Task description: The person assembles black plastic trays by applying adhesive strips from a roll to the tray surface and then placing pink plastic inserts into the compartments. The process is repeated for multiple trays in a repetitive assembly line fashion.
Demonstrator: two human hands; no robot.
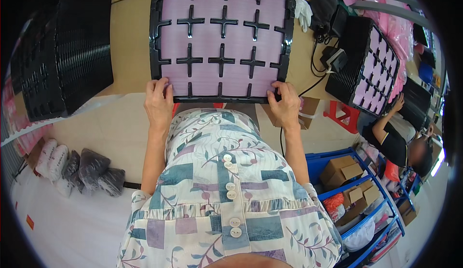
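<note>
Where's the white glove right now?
In the head view, the white glove lies on the brown table right of centre near the top, just right of the black tray's far right corner.

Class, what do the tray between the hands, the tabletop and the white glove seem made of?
Tray: probably moulded plastic, glossy black; its raised crosses catch bright highlights.
Tabletop: perhaps cardboard or wood board, matt brown, thinly seamed.
White glove: likely soft fabric, matt, with limp folds.

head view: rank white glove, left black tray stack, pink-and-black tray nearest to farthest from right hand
1. pink-and-black tray: right hand touches its near right corner
2. white glove: beside the tray's far right corner
3. left black tray stack: far left
</note>
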